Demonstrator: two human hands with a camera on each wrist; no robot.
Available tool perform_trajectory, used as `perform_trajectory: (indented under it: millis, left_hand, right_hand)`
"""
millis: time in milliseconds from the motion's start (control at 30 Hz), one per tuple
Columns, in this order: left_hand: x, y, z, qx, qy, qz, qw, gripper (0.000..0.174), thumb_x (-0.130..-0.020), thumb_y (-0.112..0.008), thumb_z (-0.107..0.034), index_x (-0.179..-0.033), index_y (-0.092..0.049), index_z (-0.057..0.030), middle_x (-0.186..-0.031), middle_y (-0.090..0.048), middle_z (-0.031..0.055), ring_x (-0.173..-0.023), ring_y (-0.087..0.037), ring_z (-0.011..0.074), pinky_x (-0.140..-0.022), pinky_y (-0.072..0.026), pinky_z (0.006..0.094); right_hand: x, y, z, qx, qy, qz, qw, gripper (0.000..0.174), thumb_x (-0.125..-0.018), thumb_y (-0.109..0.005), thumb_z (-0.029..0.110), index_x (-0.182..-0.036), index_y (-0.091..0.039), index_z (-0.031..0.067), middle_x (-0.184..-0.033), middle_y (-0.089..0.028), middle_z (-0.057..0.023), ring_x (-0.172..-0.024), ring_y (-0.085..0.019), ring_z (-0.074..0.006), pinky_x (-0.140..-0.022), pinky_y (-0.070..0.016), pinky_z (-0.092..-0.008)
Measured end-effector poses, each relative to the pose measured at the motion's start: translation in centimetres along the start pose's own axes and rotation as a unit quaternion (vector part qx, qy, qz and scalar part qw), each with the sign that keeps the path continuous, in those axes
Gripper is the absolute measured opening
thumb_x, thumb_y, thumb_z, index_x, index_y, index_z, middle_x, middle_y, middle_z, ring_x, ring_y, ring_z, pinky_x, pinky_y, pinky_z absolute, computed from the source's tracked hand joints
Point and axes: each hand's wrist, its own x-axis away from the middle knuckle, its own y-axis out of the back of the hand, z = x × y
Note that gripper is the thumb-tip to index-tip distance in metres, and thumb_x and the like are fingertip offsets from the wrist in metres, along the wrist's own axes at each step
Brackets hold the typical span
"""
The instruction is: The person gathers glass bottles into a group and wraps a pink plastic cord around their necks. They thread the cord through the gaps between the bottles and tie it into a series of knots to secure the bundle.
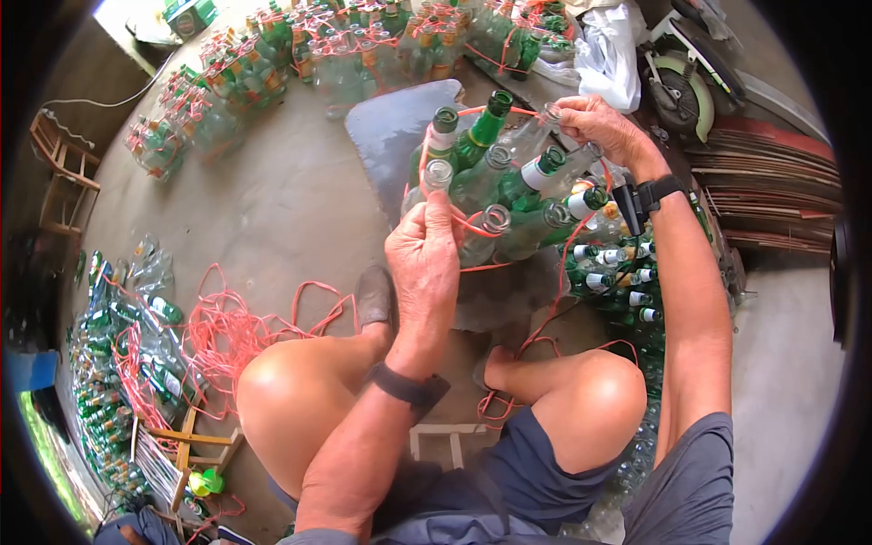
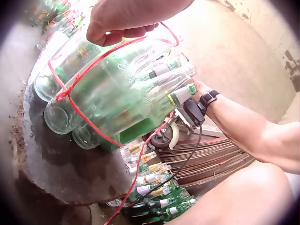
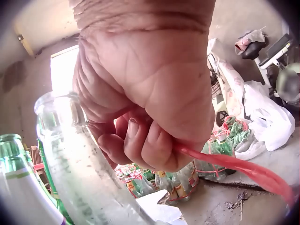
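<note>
Bottle bundle [image 1: 495, 195] centre frame | left hand [image 1: 425, 263] curled round red string [image 3: 234, 165] | right hand [image 1: 599, 123], upper right, pinches red string

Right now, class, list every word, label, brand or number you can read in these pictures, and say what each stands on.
No text can be read anywhere.
On the neck labels of the bundled bottles: white and green, print too small and blurred.
On the loose bottles to the person's right: labels too small.
On the green box at the top edge: print blurred.
On the red string: no print.
</note>
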Motion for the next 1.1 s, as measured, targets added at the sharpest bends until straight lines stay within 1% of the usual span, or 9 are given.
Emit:
perform_trajectory:
  millis: [100, 267, 333, 433, 567, 600, 633, 867, 1100]
  left_hand:
    - [0.4, 0.0, -0.1, -0.008, -0.004, 0.005, 1.000, 0.039, -0.113, -0.058, -0.029, -0.087, -0.069, -0.0021, -0.077, -0.061, -0.0023, -0.072, -0.049, 0.0050, -0.064, -0.0404, 0.0251]
    - [1.2, 0.0, 0.0, -0.053, -0.021, 0.010, 0.998, 0.029, -0.112, -0.057, -0.023, -0.106, -0.071, 0.0011, -0.093, -0.067, 0.0017, -0.087, -0.057, 0.0078, -0.076, -0.0476, 0.0258]
    - [1.6, 0.0, -0.1, -0.083, -0.044, 0.031, 0.995, 0.025, -0.108, -0.059, -0.016, -0.121, -0.068, 0.0033, -0.110, -0.070, 0.0084, -0.103, -0.064, 0.0135, -0.090, -0.0523, 0.0295]
    - [2.1, -0.4, 0.3, -0.060, -0.073, 0.074, 0.993, 0.032, -0.103, -0.064, -0.012, -0.131, -0.064, 0.0047, -0.123, -0.069, 0.0148, -0.116, -0.066, 0.0206, -0.104, -0.0520, 0.0345]
    - [2.1, -0.5, 0.7, -0.124, -0.096, 0.079, 0.984, 0.041, -0.098, -0.070, -0.011, -0.135, -0.061, 0.0056, -0.129, -0.066, 0.0181, -0.120, -0.067, 0.0244, -0.106, -0.0531, 0.0382]
    - [2.3, -0.7, 0.8, -0.141, -0.101, 0.080, 0.982, 0.041, -0.099, -0.070, -0.013, -0.136, -0.062, 0.0021, -0.126, -0.068, 0.0126, -0.117, -0.066, 0.0214, -0.102, -0.0524, 0.0367]
    - [2.4, -0.7, 1.0, -0.158, -0.105, 0.081, 0.979, 0.040, -0.100, -0.070, -0.015, -0.137, -0.064, -0.0014, -0.123, -0.070, 0.0071, -0.114, -0.065, 0.0184, -0.098, -0.0516, 0.0352]
    - [1.4, 0.2, 2.8, -0.268, -0.208, 0.084, 0.937, 0.043, -0.100, -0.077, -0.025, -0.134, -0.064, -0.0025, -0.121, -0.071, 0.0094, -0.113, -0.065, 0.0203, -0.097, -0.0519, 0.0363]
    - [1.4, -0.1, 2.7, -0.315, -0.245, 0.063, 0.915, 0.035, -0.102, -0.075, -0.027, -0.126, -0.067, -0.0017, -0.118, -0.071, 0.0139, -0.110, -0.067, 0.0281, -0.095, -0.0519, 0.0388]
  right_hand:
    - [0.5, 0.1, -0.8, -0.054, 0.020, 0.004, 0.998, 0.023, -0.100, -0.069, 0.025, -0.100, -0.078, 0.0047, -0.077, -0.057, 0.0070, -0.074, -0.048, -0.0054, -0.072, -0.0387, -0.0238]
    - [2.2, -0.8, -1.4, -0.089, 0.028, -0.055, 0.994, 0.028, -0.100, -0.069, 0.030, -0.101, -0.079, 0.0042, -0.078, -0.060, 0.0066, -0.078, -0.052, -0.0070, -0.076, -0.0418, -0.0245]
    - [2.9, -1.6, -1.5, -0.112, 0.016, -0.108, 0.988, 0.028, -0.100, -0.069, 0.032, -0.102, -0.080, 0.0063, -0.081, -0.060, 0.0074, -0.078, -0.054, -0.0071, -0.079, -0.0417, -0.0241]
    - [3.9, -2.6, -1.2, -0.137, 0.005, -0.136, 0.981, 0.027, -0.102, -0.067, 0.031, -0.111, -0.078, 0.0078, -0.083, -0.058, 0.0085, -0.074, -0.051, -0.0037, -0.064, -0.0385, -0.0223]
    - [4.4, -2.8, -2.2, -0.199, -0.002, -0.152, 0.968, 0.025, -0.103, -0.065, 0.027, -0.114, -0.078, 0.0091, -0.087, -0.065, 0.0070, -0.065, -0.045, -0.0012, -0.049, -0.0269, -0.0222]
    - [4.6, -2.9, -2.1, -0.199, -0.002, -0.153, 0.968, 0.025, -0.103, -0.065, 0.027, -0.114, -0.078, 0.0091, -0.087, -0.065, 0.0070, -0.065, -0.045, -0.0012, -0.049, -0.0269, -0.0222]
    - [4.9, -3.2, -2.1, -0.208, -0.001, -0.159, 0.965, 0.024, -0.104, -0.063, 0.025, -0.114, -0.078, 0.0088, -0.084, -0.062, 0.0077, -0.062, -0.041, -0.0011, -0.049, -0.0261, -0.0220]
    - [7.0, -3.2, -1.9, -0.131, 0.006, -0.155, 0.979, 0.030, -0.106, -0.055, 0.014, -0.129, -0.072, 0.0048, -0.072, -0.043, 0.0126, -0.059, -0.028, -0.0001, -0.051, -0.0231, -0.0213]
    - [9.6, -2.8, -1.2, -0.041, 0.012, -0.138, 0.989, 0.035, -0.100, -0.055, 0.012, -0.130, -0.071, 0.0048, -0.081, -0.051, 0.0095, -0.067, -0.040, -0.0024, -0.059, -0.0343, -0.0220]
